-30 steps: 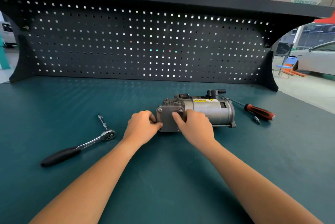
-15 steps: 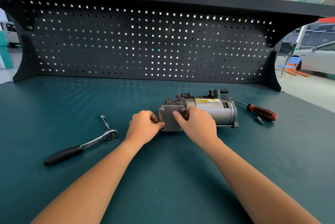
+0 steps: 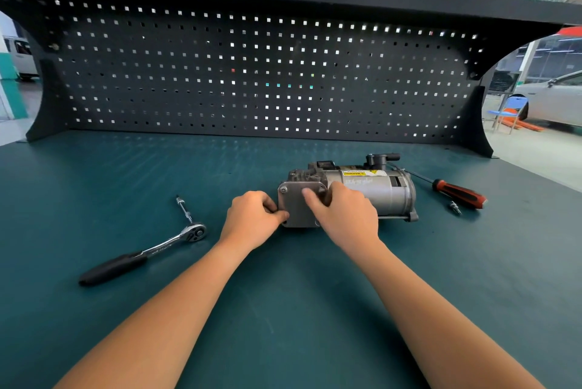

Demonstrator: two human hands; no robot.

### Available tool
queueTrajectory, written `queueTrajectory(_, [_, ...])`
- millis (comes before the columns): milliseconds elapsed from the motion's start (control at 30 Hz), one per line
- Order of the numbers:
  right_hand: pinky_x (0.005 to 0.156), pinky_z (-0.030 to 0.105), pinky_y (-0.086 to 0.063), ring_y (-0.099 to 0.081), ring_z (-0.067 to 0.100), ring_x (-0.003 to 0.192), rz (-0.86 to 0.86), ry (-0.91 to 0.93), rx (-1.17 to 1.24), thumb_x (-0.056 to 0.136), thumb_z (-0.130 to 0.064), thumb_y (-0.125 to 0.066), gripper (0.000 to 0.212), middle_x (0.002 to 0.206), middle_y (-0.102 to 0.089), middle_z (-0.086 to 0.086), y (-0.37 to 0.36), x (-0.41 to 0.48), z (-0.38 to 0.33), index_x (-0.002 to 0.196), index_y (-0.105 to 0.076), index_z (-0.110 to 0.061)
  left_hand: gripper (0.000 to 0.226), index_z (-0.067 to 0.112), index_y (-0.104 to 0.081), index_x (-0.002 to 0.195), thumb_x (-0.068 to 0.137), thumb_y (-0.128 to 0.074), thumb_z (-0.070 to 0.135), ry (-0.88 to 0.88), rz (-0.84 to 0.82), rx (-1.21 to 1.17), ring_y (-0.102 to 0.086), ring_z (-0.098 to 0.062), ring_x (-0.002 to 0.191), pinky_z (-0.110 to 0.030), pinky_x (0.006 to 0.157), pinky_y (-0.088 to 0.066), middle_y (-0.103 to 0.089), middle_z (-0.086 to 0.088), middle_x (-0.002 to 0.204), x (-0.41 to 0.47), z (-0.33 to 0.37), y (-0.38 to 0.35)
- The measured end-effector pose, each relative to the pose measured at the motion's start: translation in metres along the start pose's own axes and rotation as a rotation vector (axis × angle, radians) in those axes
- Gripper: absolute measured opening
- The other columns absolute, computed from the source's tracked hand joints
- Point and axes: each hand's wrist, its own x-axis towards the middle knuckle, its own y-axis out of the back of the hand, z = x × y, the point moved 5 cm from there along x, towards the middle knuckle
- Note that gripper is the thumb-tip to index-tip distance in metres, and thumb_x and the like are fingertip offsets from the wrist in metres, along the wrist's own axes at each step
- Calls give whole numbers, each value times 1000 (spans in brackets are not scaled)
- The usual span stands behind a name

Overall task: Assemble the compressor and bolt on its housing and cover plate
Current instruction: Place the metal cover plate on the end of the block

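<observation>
A dark pegboard point(image 3: 252, 73) stands across the back of the teal table point(image 3: 94, 184). The compressor point(image 3: 378, 190) lies on its side right of the table's middle, its silver barrel pointing right, a yellow warning label on top and black fittings on its far side. A ratchet wrench point(image 3: 151, 251) with a black handle and an extension bar lies well to its left. A screwdriver point(image 3: 456, 193) with a red and black handle lies just beyond its right end, with a small bit point(image 3: 455, 207) beside that handle.

The grey cover plate point(image 3: 296, 209) sits flat against the compressor's left end, facing the person. A bolt point(image 3: 283, 189) shows in its upper left corner.

The left grip point(image 3: 252, 220) is closed tight, fingers curled, the thumb tip and forefinger pinching at the plate's lower left edge. Whatever lies between those fingertips is hidden. The right grip point(image 3: 346, 218) lays its forefinger straight across the plate's face, pressing there, while the other fingers curl over the compressor body just behind the plate. Its thumb is out of sight.
</observation>
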Motion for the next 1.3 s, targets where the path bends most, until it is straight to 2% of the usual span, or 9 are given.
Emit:
queueTrajectory(233, [63,32,-33,-50,30,81,-4,-48,208,100,-45,-27,49,86,-63,13,-4,4,-9,61,-34,-17,24,28,-53,67,79,-74,30,-1,11,7,-64,-17,85,-28,75,-47,-62,7,69,-1,0,0])
queueTrajectory(367, [66,33,-41,-57,33,84,-29,-97,372,100,-46,-27,51,86,-65,16,-9,5,-3,64,-44,-13,23,27,-54,67,79,-74,29,1,14,10,-64,-18,85,-29,76,-48,-63,7,69,-1,0,0])
queueTrajectory(467, [62,34,-47,-57,26,63,-52,-206,678,101,-40,-30,54,58,-62,9,-14,6,-2,63,-51,-7,22,25,-55,67,78,-74,29,12,25,-10,-64,-18,84,-28,74,-48,-65,4,70,-1,-1,0])
queueTrajectory(567, [49,26,-36,-47,15,45,-63,-339,894,101,-39,-32,55,33,-48,-5,-19,5,-1,56,-47,-11,23,24,-55,65,78,-75,28,23,38,-22,-65,-19,82,-27,72,-47,-66,3,69,-1,-3,-1])
queueTrajectory(800, [67,36,-47,-56,24,64,-47,-251,716,97,-53,-21,67,58,-58,6,-13,4,10,55,-49,-10,21,24,-58,65,77,-74,27,36,55,-32,-64,-17,82,-26,73,-47,-66,4,70,-1,-4,-2])
queueTrajectory(967, [49,26,-41,-48,5,34,-38,-256,857,101,-38,-30,54,39,-53,-4,-12,5,9,60,-53,-11,22,24,-58,64,76,-75,27,34,66,-26,-64,-16,80,-25,71,-45,-65,4,68,0,-5,-3])
queueTrajectory(1100, [48,24,-45,-54,12,44,-62,-251,907,99,-24,-38,40,56,-60,2,-9,0,7,66,-55,-10,22,24,-57,63,76,-75,27,35,71,-33,-64,-16,79,-26,72,-46,-65,4,67,1,-5,-3])
queueTrajectory(1200, [64,35,-49,-61,25,64,-41,13,592,92,-21,-51,29,68,-66,9,-3,-11,0,74,-63,-2,22,22,-57,65,76,-75,26,33,73,-56,-64,-13,74,-26,70,-46,-65,6,60,-1,-7,-4])
queueTrajectory(1300, [77,35,-45,-60,29,87,-295,275,262,88,-23,-56,22,90,-69,13,-18,-32,-25,89,-69,-5,23,22,-55,64,76,-75,23,31,90,-103,-60,-4,64,-23,63,-44,-60,12,56,-2,-9,-5])
